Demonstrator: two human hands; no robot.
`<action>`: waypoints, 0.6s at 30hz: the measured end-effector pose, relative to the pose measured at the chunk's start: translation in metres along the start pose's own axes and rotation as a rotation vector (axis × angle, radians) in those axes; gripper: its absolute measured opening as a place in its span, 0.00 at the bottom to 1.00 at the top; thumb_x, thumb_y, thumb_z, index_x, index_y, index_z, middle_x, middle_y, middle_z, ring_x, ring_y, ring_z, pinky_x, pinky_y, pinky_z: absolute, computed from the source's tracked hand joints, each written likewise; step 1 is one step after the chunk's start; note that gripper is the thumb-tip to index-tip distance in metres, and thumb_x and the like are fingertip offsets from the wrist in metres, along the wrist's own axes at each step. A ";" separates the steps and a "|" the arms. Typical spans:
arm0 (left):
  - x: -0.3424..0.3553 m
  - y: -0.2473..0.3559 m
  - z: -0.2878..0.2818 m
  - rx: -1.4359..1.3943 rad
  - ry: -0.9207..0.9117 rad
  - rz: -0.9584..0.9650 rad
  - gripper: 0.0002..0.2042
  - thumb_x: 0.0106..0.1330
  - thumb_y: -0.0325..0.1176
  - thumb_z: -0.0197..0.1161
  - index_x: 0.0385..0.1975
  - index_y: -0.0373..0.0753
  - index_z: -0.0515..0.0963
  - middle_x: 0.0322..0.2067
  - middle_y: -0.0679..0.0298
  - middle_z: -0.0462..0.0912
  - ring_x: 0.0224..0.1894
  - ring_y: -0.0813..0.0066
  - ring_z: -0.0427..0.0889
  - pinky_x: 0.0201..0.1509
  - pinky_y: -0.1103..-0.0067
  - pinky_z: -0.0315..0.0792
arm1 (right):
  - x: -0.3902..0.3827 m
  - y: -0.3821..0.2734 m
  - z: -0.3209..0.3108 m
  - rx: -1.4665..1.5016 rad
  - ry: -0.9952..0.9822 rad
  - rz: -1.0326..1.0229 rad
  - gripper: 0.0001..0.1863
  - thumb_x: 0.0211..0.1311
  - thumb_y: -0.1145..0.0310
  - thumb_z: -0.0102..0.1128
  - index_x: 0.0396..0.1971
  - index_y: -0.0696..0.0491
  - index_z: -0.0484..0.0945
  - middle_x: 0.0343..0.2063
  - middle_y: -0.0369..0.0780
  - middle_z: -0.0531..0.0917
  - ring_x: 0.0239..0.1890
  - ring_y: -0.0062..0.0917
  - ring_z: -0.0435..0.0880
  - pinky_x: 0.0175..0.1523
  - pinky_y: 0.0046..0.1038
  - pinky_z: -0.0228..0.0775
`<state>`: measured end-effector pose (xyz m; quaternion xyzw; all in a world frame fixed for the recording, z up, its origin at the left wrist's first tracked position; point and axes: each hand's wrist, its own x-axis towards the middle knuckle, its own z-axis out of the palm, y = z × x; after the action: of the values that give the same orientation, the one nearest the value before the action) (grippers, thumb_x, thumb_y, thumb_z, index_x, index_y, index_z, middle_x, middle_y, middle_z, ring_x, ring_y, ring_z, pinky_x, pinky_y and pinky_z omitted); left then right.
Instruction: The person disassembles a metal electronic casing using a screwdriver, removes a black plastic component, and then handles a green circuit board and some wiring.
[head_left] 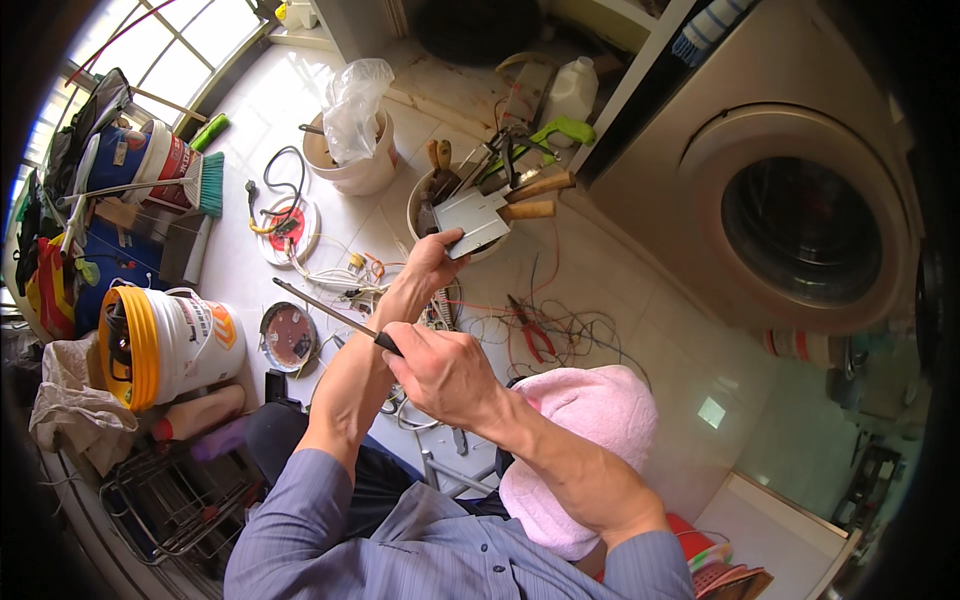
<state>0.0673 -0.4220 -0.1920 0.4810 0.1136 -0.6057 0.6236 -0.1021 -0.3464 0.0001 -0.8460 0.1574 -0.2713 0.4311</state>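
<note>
My right hand [440,372] is closed round the black handle of a screwdriver [335,314], whose long dark shaft points to the upper left and crosses above my left forearm. Farther out, my left hand [437,262] grips the near edge of a broad silver scraper blade [470,218], thumb on top and other fingers mostly hidden. Two wooden handles [540,187] stick out to the right from the blades. They lie over a round tool bucket [414,212], which holds more wooden-handled tools [439,156] and a bright green tool [563,131].
Tangled wires [590,325] and red-handled pliers [530,330] lie on the floor beyond my knees. A beige bucket [362,175] with a plastic bag stands behind. White-and-yellow buckets [200,335] are left, a washing machine [700,180] right. A pink towel [590,430] lies by my right forearm.
</note>
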 end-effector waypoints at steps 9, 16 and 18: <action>-0.013 -0.010 0.016 -0.048 -0.076 -0.030 0.10 0.73 0.30 0.65 0.51 0.40 0.79 0.47 0.65 0.85 0.47 0.70 0.83 0.52 0.67 0.77 | -0.001 0.005 0.002 -0.004 0.004 -0.008 0.12 0.62 0.71 0.65 0.42 0.58 0.74 0.27 0.48 0.82 0.29 0.45 0.85 0.34 0.41 0.79; 0.023 -0.014 0.007 -0.137 -0.096 -0.038 0.12 0.77 0.32 0.61 0.55 0.37 0.75 0.47 0.60 0.84 0.43 0.66 0.84 0.46 0.70 0.79 | -0.001 0.000 0.005 -0.016 -0.024 0.019 0.15 0.59 0.73 0.69 0.44 0.57 0.77 0.30 0.46 0.84 0.31 0.43 0.87 0.35 0.39 0.79; 0.030 -0.021 0.001 -0.104 -0.101 -0.066 0.12 0.76 0.33 0.64 0.53 0.37 0.75 0.45 0.60 0.83 0.41 0.65 0.83 0.40 0.72 0.80 | 0.000 0.000 0.005 -0.020 -0.033 0.015 0.15 0.59 0.73 0.69 0.46 0.57 0.78 0.30 0.46 0.84 0.31 0.43 0.87 0.35 0.38 0.79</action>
<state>0.0564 -0.4380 -0.2230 0.4127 0.1290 -0.6427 0.6324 -0.0994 -0.3429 -0.0024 -0.8534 0.1595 -0.2524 0.4272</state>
